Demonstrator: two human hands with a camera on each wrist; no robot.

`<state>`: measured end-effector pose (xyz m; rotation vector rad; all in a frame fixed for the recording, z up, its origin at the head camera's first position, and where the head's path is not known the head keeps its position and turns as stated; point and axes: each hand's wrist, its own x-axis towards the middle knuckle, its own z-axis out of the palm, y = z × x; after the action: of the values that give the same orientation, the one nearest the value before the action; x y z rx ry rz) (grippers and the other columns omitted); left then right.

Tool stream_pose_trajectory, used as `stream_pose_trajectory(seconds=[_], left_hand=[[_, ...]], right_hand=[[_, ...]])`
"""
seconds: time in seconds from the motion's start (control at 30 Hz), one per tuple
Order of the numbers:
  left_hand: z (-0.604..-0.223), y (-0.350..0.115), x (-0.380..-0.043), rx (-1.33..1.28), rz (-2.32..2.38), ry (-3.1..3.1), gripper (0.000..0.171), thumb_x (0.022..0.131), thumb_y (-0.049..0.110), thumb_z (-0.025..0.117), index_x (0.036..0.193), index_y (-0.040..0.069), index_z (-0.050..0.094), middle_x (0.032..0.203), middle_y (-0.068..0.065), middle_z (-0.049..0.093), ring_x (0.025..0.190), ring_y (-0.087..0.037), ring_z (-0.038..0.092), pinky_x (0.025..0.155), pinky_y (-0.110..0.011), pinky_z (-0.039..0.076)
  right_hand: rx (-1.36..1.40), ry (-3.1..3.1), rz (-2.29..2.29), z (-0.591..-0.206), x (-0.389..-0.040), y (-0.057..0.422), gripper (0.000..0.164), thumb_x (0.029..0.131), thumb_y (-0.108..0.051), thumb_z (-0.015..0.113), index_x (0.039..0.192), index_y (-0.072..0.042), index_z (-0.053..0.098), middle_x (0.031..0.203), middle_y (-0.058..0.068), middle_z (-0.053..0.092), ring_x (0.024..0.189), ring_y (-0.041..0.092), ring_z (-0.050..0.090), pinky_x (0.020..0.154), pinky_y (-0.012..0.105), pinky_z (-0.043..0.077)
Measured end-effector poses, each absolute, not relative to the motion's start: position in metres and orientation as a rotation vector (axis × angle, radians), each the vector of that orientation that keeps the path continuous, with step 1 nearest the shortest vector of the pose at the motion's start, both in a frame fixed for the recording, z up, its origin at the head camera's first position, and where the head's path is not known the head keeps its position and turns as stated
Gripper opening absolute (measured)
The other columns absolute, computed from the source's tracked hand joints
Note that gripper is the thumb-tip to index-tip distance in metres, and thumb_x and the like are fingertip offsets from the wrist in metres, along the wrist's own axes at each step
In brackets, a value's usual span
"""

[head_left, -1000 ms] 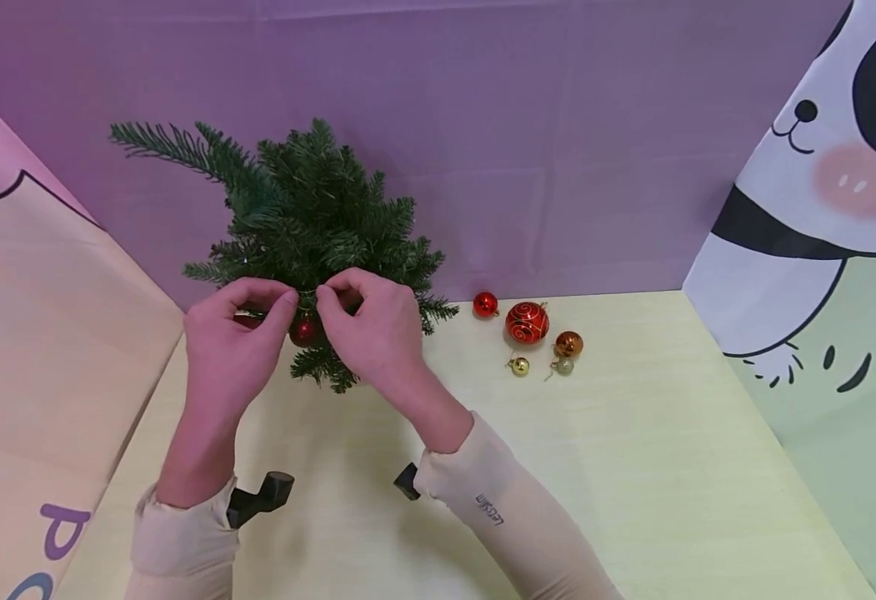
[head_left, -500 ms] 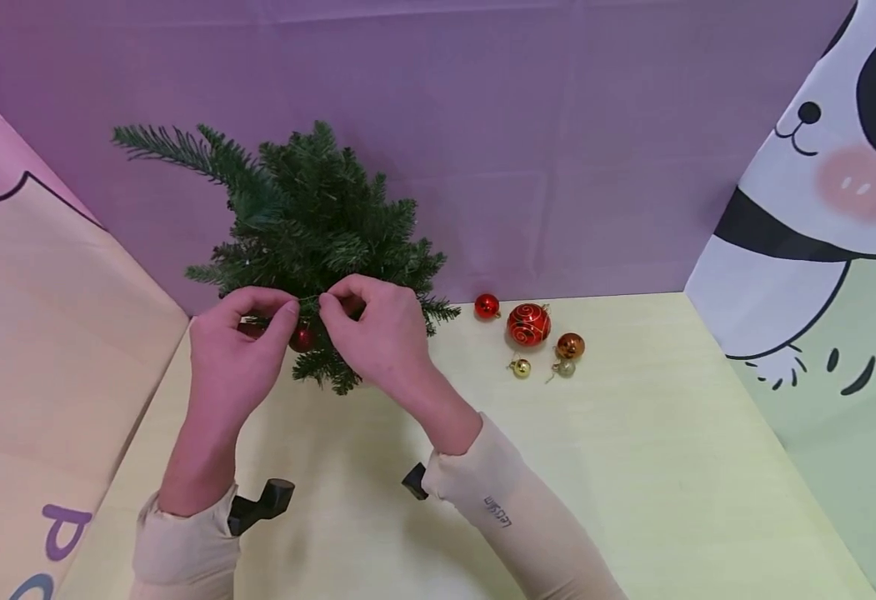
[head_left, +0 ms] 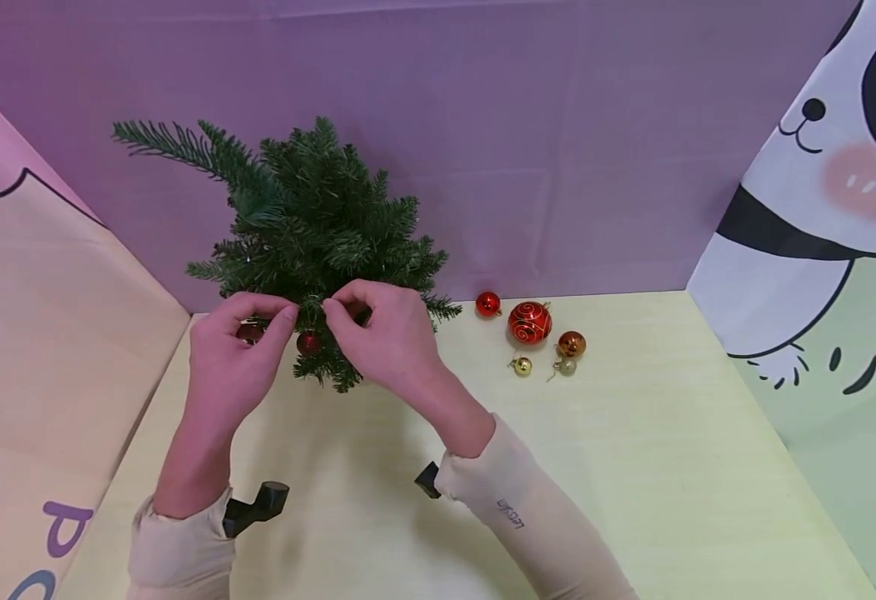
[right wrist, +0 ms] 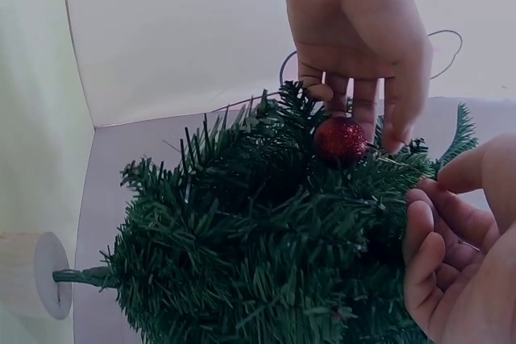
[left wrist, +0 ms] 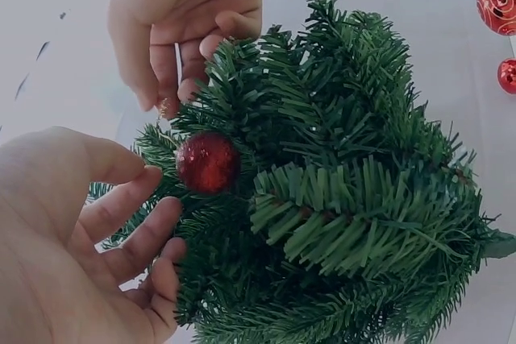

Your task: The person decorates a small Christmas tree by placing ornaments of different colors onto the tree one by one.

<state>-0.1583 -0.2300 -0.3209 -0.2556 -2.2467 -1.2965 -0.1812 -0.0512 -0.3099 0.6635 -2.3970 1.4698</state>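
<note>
A green artificial Christmas tree (head_left: 317, 208) stands before me with both hands at its near branches. Between my hands hangs a glittery red bauble (left wrist: 208, 163), low on the tree, with a thin gold string (left wrist: 164, 109) beside it. My left hand (head_left: 235, 358) pinches thumb and forefinger together at the left end of the string. The right hand (head_left: 385, 333) pinches the string's other end, its remaining fingers loosely curled. Green needles (head_left: 310, 308) show in the small gap between the fingertips. A second red bauble (head_left: 250, 333) is partly hidden behind my left hand.
To the tree's right on the pale table (head_left: 633, 433) lie a small red bauble (head_left: 488, 304), a larger patterned red bauble (head_left: 530, 322), a copper one (head_left: 572, 343) and two small gold ones (head_left: 522, 366). A purple backdrop (head_left: 595, 150) rises behind.
Both hands have come slightly lower and nearer, and the right hand has shifted a little right. The gap between the fingertips is slightly wider, and the hanging red bauble shows lower between them.
</note>
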Motion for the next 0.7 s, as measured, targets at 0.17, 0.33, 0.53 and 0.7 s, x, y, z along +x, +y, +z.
stream_pose_trajectory(seconds=[0.17, 0.33, 0.53, 0.7], left_hand=[[-0.321, -0.232, -0.161, -0.279, -1.295, -2.217, 0.01, 0.092, 0.004, 0.064, 0.097, -0.001, 0.072, 0.093, -0.003, 0.065, 0.077, -0.009, 0.056, 0.068, -0.019, 0.044], [-0.322, -0.237, -0.163, -0.298, -1.282, -2.22, 0.011, 0.093, 0.004, 0.064, 0.099, -0.001, 0.072, 0.095, 0.002, 0.064, 0.078, -0.009, 0.056, 0.069, -0.018, 0.044], [-0.324, -0.241, -0.163, -0.291, -1.316, -2.199, 0.013, 0.093, 0.002, 0.062, 0.103, -0.001, 0.07, 0.095, 0.011, 0.061, 0.078, -0.008, 0.057, 0.072, -0.019, 0.044], [-0.326, -0.242, -0.162, -0.307, -1.38, -2.061, 0.016, 0.092, -0.005, 0.06, 0.106, -0.008, 0.065, 0.095, 0.009, 0.06, 0.085, -0.009, 0.056, 0.074, -0.024, 0.042]], right_hand=[[0.711, -2.387, 1.451, -0.308, -0.18, -0.044, 0.014, 0.095, -0.022, 0.062, 0.09, -0.015, 0.073, 0.071, -0.013, 0.061, 0.049, 0.004, 0.051, 0.052, 0.025, 0.045], [0.711, -2.433, 1.406, -0.306, -0.181, -0.037, 0.014, 0.095, -0.023, 0.061, 0.091, -0.016, 0.073, 0.074, -0.012, 0.063, 0.048, 0.006, 0.05, 0.054, 0.024, 0.044], [0.727, -2.465, 1.352, -0.307, -0.179, -0.027, 0.014, 0.095, -0.022, 0.061, 0.092, -0.016, 0.074, 0.081, -0.011, 0.066, 0.047, 0.007, 0.049, 0.054, 0.025, 0.043], [0.744, -2.449, 1.309, -0.31, -0.182, -0.016, 0.014, 0.095, -0.021, 0.062, 0.092, -0.016, 0.074, 0.084, -0.012, 0.067, 0.051, 0.005, 0.048, 0.055, 0.025, 0.043]])
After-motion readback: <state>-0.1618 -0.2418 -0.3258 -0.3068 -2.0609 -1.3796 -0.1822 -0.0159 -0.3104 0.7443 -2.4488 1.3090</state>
